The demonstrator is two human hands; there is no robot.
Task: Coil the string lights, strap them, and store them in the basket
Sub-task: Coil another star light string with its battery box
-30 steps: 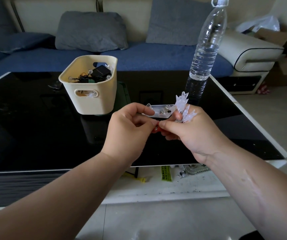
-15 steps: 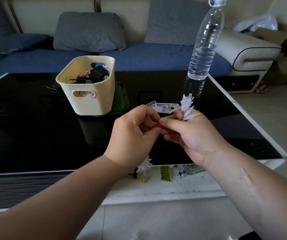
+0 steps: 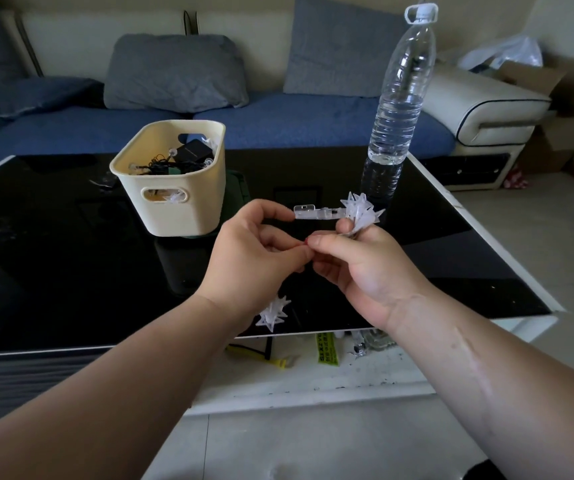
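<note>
**Lights pinched above the table's near edge**

The near edge of the table [image 3: 53, 271] is crossed by both forearms. Bare black glass is left at 9 o'clock of the hands. The left hand [image 3: 257, 258] is curled, thumb and forefinger pinched on a sliver of red strap [image 3: 306, 241]. The string lights [image 3: 361, 214] are gripped in the curled right hand [image 3: 365, 268], with one star [image 3: 273, 313] hung at 6 o'clock. Dark wire and bulbs are held in the basket [image 3: 181, 209] at 10 o'clock. A bottle [image 3: 399, 98] is stood at 1 o'clock.

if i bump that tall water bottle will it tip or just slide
Probably tips: the water bottle is tall and narrow on a small base. The glossy black table looks slick, so a low push might slide it.
</note>
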